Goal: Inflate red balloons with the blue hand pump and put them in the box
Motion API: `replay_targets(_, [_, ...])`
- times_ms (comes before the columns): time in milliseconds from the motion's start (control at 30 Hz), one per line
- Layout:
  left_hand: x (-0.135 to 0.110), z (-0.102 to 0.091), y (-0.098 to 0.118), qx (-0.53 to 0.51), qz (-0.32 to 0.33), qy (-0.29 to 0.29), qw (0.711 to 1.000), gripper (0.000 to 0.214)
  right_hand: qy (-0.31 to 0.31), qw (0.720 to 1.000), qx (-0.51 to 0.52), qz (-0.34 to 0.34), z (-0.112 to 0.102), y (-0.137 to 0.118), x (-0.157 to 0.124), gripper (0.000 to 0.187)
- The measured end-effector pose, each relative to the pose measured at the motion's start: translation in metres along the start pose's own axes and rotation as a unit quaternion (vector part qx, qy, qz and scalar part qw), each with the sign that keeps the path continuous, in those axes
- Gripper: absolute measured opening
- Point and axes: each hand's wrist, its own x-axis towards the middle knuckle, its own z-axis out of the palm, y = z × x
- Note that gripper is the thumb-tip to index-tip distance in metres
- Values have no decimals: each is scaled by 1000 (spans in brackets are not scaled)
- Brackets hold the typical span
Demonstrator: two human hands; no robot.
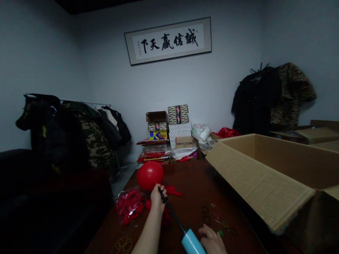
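Left hand (158, 199) is gripping the black shaft of a hand pump (191, 241) near its tip, its fingers (162, 190) curled shut around the shaft and the neck of an inflated red balloon (150, 175), which is bulging just above the fist over a dark wooden tabletop (197, 183). Right hand (212, 241) is lying at the bottom edge of the view, just beside the pump's light-blue barrel; its fingers (203, 231) are loosely curled, and I cannot tell whether they have hold of the barrel. A clear bag of red balloons (129, 206) is lying left of the left hand, a loose red balloon (172, 190) beside it, small rubber bands (205, 216) right of the pump, and a cardboard box (265, 176) is standing open at right.
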Motion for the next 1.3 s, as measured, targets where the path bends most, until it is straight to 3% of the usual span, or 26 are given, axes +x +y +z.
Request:
replay_targets(133, [-9, 2, 0, 2, -8, -11, 1000, 13, 3, 1000, 15, -14, -7, -8, -3, 53])
replay_targets(467, [-42, 18, -37, 53, -75, -79, 993, 25, 55, 996, 64, 15, -15, -41, 25, 52])
replay_targets(867, [-33, 4, -52, 83, -83, -76, 990, 26, 56, 997, 38, 43, 18, -28, 28, 60])
replay_targets(1033, [-32, 8, -50, 80, -65, -63, 993, 24, 32, 999, 23, 30, 13, -28, 21, 61])
replay_targets(1200, [-20, 5, -35, 52, -34, -44, 997, 24, 49, 998, 2, 34, 22, -15, 13, 53])
replay_targets(1300, [-9, 0, -22, 41, -25, -35, 998, 21, 30, 999, -25, 35, 30, -4, 7, 32])
